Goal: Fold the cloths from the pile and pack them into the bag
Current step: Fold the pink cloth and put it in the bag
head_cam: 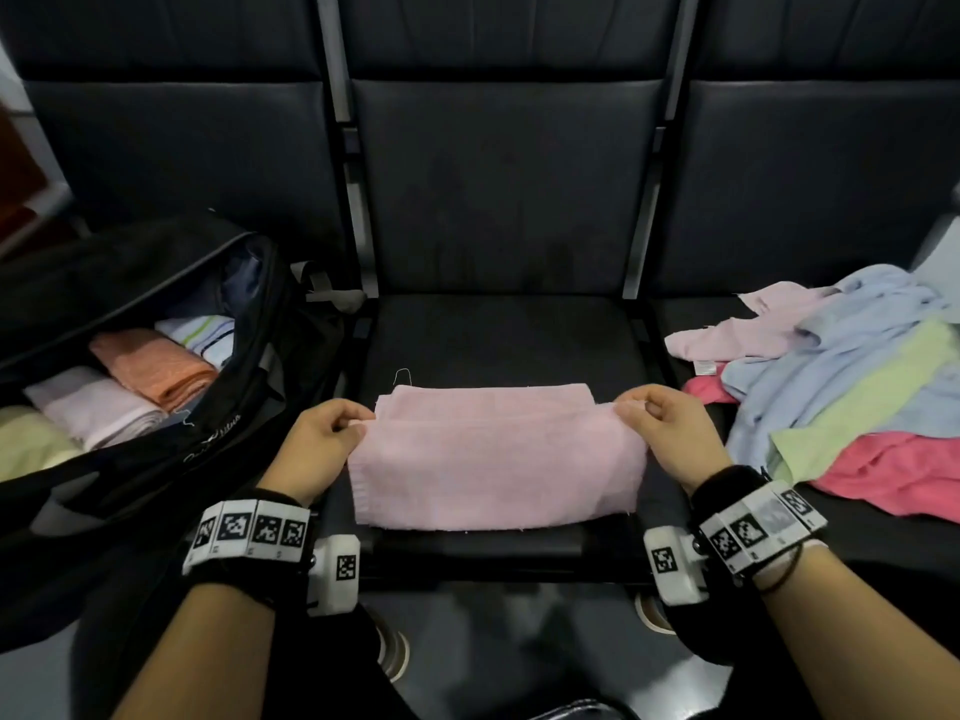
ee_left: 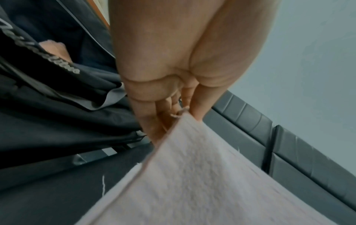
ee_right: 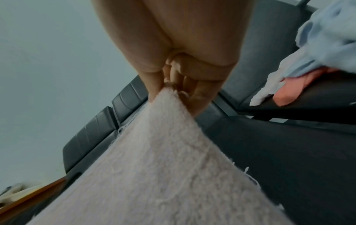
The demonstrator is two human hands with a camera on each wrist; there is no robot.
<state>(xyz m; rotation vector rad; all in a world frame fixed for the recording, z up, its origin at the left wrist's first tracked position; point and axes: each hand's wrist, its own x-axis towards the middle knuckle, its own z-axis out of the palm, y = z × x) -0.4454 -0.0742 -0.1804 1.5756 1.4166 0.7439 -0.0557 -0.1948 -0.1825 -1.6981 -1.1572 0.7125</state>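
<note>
Light: dim and even in the head view; the dark seats swallow detail; shadows soft
Brightest parts: the pale wall in both wrist views; no glare
Blur: the pink cloth is soft and smeared close to both wrist cameras; the bag lettering is streaked
Distortion: seat backs bow outward at the head view's edges; wrist views tilt and stretch the hands
Sharpest: the wrist markers
</note>
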